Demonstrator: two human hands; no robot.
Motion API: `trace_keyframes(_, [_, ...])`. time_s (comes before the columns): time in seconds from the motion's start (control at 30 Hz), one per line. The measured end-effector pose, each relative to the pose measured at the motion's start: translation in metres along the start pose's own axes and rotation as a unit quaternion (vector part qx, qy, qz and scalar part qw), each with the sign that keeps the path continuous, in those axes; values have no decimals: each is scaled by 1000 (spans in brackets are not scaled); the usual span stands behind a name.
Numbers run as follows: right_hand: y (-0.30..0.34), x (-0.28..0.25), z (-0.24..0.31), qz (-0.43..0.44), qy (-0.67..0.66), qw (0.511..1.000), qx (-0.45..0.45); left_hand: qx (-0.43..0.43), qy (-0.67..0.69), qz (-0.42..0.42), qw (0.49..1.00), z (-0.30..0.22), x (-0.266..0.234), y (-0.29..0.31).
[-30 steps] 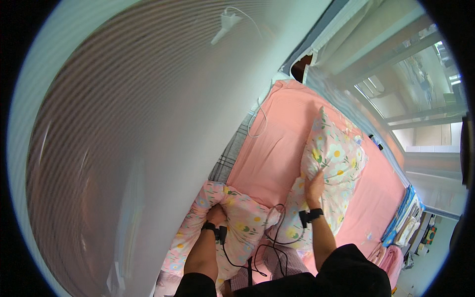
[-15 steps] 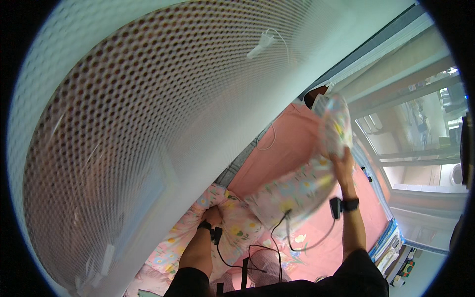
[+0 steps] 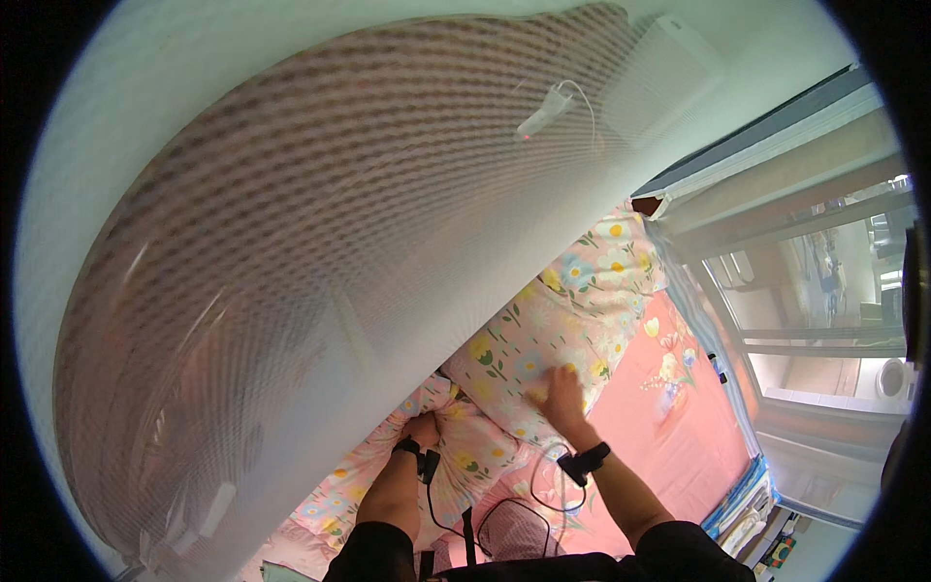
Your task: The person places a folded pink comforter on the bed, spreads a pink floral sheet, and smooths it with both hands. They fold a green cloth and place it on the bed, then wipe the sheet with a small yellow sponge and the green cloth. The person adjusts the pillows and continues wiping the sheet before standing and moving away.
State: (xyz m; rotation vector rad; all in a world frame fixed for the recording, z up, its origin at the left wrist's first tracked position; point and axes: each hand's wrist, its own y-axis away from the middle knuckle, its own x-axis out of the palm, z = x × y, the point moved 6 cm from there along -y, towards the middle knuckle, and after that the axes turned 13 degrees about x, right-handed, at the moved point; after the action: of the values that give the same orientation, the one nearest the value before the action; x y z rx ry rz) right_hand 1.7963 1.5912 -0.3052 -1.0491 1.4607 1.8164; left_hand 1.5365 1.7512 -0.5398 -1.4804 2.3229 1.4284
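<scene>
A pink quilt (image 3: 524, 325) with a flower print lies spread along the wall side of the bed. Over its near edge is my right hand (image 3: 562, 400), slightly blurred, with its fingers apart and nothing gripped. Rumpled bedding (image 3: 475, 436) in a similar print is bunched at the lower left. My left hand (image 3: 421, 428) presses into its folds, and the fabric hides the fingers. Each wrist wears a black band with a small device, and dark cables run from these toward my body.
A pink flowered sheet (image 3: 669, 388) covers the bed at the right. White mesh netting (image 3: 369, 223) slants across the upper left, with a white power strip (image 3: 545, 112) seen through it. Sheer netting (image 3: 805, 427) hangs at the right. Folded items (image 3: 742, 504) lie at the lower right edge.
The raised floral quilt has come down flat on the far part of the bed. My right hand has let go and moved down and left. The left hand stays in the bedding.
</scene>
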Motion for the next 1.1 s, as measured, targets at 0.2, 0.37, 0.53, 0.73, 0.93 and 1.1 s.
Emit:
trace_keyframes(0.2, [-4, 53, 32, -84, 90, 983, -136, 30, -34, 88, 995, -5, 3, 3])
trace_keyframes(0.37, [-16, 55, 22, -42, 12, 981, -189, 37, -61, 72, 995, 0, 1, 1])
trace_keyframes(0.53, [-5, 9, 24, -15, -71, 956, -285, 52, -47, 62, 996, -1, -4, 3])
trace_keyframes(0.73, [48, -75, 10, -101, -178, 918, -339, 195, -119, 69, 971, -14, -10, 3])
trace_keyframes(0.93, [-5, -70, 21, -79, -153, 917, -360, 92, -95, 41, 990, -7, -20, 7])
trace_keyframes(1.1, [-157, -93, -142, -404, -151, 888, 155, 147, -237, 178, 944, -7, -8, 5])
